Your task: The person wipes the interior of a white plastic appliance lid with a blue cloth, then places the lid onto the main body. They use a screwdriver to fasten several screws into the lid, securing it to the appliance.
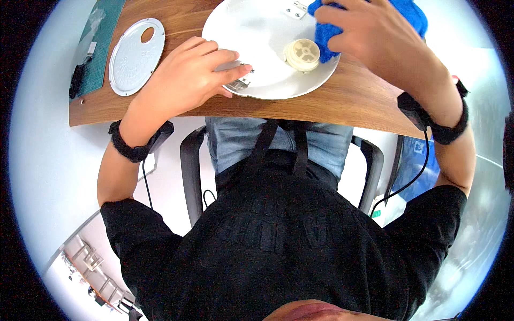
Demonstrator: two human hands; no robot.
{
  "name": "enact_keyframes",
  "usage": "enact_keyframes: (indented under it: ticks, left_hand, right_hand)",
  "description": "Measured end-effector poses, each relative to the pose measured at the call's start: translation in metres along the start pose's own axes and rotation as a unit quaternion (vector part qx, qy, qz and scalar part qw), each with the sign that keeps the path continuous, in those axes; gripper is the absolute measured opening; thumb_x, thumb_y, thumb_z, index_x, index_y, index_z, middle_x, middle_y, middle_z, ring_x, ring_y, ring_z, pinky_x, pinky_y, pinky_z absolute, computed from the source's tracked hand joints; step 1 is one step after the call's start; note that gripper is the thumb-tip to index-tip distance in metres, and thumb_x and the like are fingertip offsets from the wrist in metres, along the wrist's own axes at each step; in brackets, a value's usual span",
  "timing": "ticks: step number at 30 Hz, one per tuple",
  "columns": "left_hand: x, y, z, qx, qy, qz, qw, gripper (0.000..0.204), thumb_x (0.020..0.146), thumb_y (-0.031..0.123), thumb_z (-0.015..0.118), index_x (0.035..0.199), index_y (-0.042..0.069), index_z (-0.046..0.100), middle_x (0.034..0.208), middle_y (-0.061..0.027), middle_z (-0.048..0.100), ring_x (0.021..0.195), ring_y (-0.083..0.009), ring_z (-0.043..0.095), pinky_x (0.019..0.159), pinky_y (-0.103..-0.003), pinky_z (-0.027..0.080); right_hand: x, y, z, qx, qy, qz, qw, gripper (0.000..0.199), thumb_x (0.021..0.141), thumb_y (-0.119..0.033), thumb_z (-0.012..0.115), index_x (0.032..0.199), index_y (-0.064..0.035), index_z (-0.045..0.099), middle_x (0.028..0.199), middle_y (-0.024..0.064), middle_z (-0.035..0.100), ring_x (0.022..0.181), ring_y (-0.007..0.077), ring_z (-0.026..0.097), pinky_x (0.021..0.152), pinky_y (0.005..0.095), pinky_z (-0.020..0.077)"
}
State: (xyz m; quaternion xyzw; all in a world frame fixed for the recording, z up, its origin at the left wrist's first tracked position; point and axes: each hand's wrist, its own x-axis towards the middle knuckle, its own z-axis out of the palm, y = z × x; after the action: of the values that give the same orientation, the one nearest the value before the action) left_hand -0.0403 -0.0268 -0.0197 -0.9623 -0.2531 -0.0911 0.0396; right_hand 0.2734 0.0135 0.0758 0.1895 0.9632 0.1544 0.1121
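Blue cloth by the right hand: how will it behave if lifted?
The blue cloth is likely floppy: it bunches into irregular folds around the right hand. Probably not slippery, given its fuzzy-looking surface. It seems unlikely to roll, having no rigid round shape.

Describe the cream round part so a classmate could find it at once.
On the wooden table sits a big white dish. Toward its right rim, beside the blue cloth, is the cream part, a squat drum. Its spoked, round top sets it apart from the white dish and crumpled cloth.
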Motion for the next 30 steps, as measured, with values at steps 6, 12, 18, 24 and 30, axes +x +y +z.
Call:
enact_keyframes:
  ticks: [6,12,18,24,30]
  left_hand:
    - [0.003,0.005,0.005,-0.013,0.024,-0.006,1.0,0.048,0.072,0.018,0.078,0.12,0.015,0.073,0.116,-0.0053,0.068,0.101,-0.0246,0.062,0.091,-0.039,0.052]
    - [0.01,0.005,-0.003,-0.007,-0.005,-0.012,1.0,0.044,0.073,0.026,0.081,0.115,0.013,0.076,0.103,-0.0023,0.069,0.101,-0.0227,0.063,0.091,-0.037,0.051]
    - [0.008,0.006,0.002,-0.012,0.036,0.0,0.999,0.038,0.074,0.026,0.081,0.109,0.011,0.078,0.098,-0.0031,0.068,0.097,-0.0224,0.063,0.093,-0.038,0.05]
    - [0.01,0.007,0.003,-0.029,0.025,0.007,0.999,0.033,0.074,0.025,0.081,0.103,0.011,0.079,0.095,-0.0033,0.068,0.096,-0.0229,0.063,0.093,-0.037,0.05]
    - [0.008,0.006,0.004,-0.036,0.027,0.0,0.999,0.032,0.073,0.024,0.081,0.103,0.011,0.079,0.094,-0.0029,0.067,0.094,-0.0224,0.063,0.092,-0.036,0.051]
  right_hand:
    - [0.006,-0.015,-0.031,-0.032,0.078,0.009,0.996,0.009,0.088,-0.014,0.075,0.096,-0.0138,0.077,0.118,0.0086,0.066,0.122,0.0266,0.055,0.105,0.046,0.0434]
    - [0.038,-0.061,0.04,-0.063,0.205,-0.009,0.977,0.012,0.078,-0.026,0.073,0.086,-0.0224,0.082,0.111,-0.0057,0.067,0.122,0.0176,0.052,0.109,0.0425,0.0365]
    - [0.033,-0.065,0.008,-0.003,0.039,-0.104,0.994,0.012,0.077,-0.023,0.071,0.079,-0.0211,0.083,0.115,-0.0041,0.065,0.126,0.02,0.05,0.112,0.044,0.0347]
    - [0.04,-0.065,0.014,-0.007,0.066,-0.096,0.993,0.013,0.079,-0.024,0.07,0.077,-0.0222,0.082,0.111,-0.0062,0.067,0.122,0.0182,0.051,0.106,0.0416,0.0372]
    - [0.045,-0.063,0.019,-0.015,0.101,-0.104,0.989,0.013,0.082,-0.026,0.069,0.083,-0.0231,0.082,0.107,-0.0078,0.068,0.119,0.0158,0.052,0.101,0.0384,0.0394]
